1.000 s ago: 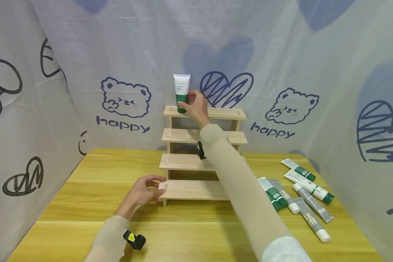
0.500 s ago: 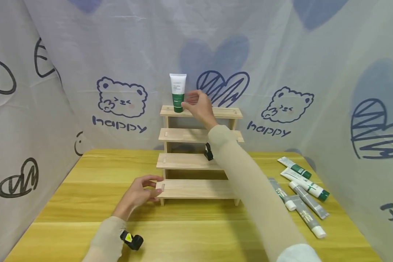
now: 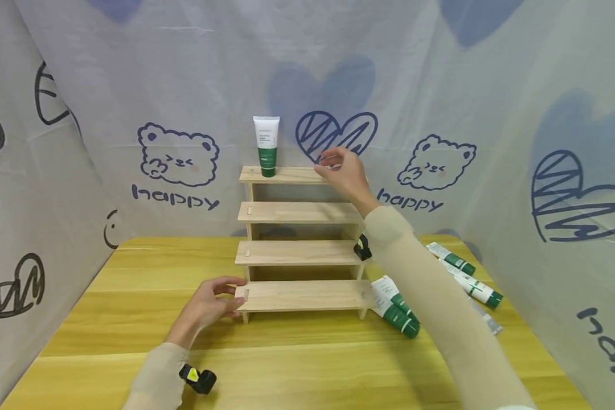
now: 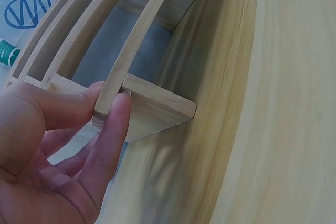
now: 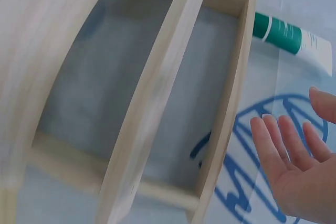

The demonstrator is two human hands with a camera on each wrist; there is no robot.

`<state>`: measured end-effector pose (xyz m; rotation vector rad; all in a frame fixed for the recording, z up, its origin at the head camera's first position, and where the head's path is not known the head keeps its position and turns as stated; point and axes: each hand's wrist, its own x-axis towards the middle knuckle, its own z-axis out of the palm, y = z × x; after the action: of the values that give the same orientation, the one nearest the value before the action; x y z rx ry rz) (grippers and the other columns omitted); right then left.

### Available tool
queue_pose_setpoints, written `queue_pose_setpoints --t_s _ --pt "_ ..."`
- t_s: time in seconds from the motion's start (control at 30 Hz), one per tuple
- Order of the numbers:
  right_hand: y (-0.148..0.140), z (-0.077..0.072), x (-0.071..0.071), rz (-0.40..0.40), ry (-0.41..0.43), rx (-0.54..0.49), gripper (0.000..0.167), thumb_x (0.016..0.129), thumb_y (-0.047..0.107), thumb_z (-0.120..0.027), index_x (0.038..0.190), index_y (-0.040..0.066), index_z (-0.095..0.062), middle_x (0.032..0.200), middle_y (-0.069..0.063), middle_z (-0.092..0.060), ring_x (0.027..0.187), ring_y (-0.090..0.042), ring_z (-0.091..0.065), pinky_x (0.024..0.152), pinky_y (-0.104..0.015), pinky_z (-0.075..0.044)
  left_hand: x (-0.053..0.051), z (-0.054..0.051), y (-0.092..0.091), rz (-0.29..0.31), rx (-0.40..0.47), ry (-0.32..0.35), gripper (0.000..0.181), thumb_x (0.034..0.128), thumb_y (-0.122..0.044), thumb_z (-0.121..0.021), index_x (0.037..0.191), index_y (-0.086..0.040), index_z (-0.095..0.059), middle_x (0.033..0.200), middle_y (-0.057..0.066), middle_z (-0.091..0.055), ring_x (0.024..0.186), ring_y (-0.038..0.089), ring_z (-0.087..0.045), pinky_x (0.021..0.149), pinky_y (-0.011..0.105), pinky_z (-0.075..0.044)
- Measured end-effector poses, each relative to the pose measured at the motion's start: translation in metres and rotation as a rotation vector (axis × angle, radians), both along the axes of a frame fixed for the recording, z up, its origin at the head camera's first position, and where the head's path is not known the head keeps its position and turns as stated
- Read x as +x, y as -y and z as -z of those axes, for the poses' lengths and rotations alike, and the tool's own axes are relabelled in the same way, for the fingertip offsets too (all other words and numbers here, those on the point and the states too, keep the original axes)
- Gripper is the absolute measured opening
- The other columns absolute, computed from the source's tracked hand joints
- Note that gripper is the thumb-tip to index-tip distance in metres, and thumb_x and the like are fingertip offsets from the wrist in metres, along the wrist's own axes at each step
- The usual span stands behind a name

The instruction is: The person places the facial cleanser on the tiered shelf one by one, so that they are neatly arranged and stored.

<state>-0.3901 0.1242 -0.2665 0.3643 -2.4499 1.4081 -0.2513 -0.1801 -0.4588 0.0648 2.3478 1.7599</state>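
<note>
A white and green tube (image 3: 267, 146) stands upright, cap down, near the left end of the top shelf of a wooden four-step rack (image 3: 302, 296). My right hand (image 3: 345, 173) is to the right of that tube, apart from it, fingers relaxed and holding nothing. In the right wrist view the hand (image 5: 299, 166) hovers beyond the top shelf's edge, the tube (image 5: 291, 38) apart from it. My left hand (image 3: 205, 307) grips the left end of the lowest shelf; in the left wrist view, thumb and finger of this hand (image 4: 58, 150) pinch the board's end (image 4: 113, 90).
Two white and green tubes (image 3: 397, 316) lie against the rack's lower right side. Farther right lie more tubes (image 3: 474, 285), some partly hidden by my right forearm. A patterned cloth (image 3: 415, 102) hangs behind and beside the yellow wooden table (image 3: 287, 364).
My right hand has let go of the tube on the top shelf and moved away to the right. The left hand keeps its grip. The head view has shifted slightly.
</note>
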Motion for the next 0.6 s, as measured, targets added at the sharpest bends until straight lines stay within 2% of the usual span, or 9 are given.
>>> queue_pose_setpoints --t_s 0.27,0.6 --pt "-0.040 0.006 0.011 0.040 0.065 0.063 0.041 0.097 0.017 -0.071 0.133 -0.001 -0.061 0.128 -0.022 -0.069 0.115 -0.037 -0.066 0.100 -0.044 -0.059 0.000 -0.003 -0.001 -0.004 -0.001 0.006 0.044 0.0947 -0.002 -0.072 0.138 -0.001 -0.062 0.122 0.023 -0.061 0.086 0.018 -0.068 0.077 0.035 -0.067" --pt "-0.083 0.022 0.021 0.098 0.134 0.142 0.043 0.099 0.021 -0.071 0.135 0.000 -0.060 0.132 -0.022 -0.066 0.117 -0.037 -0.065 0.097 -0.044 -0.061 0.002 -0.003 -0.001 -0.006 -0.019 0.000 0.044 0.0947 -0.003 -0.072 0.138 -0.002 -0.062 0.121 0.022 -0.061 0.087 0.018 -0.067 0.077 0.036 -0.067"
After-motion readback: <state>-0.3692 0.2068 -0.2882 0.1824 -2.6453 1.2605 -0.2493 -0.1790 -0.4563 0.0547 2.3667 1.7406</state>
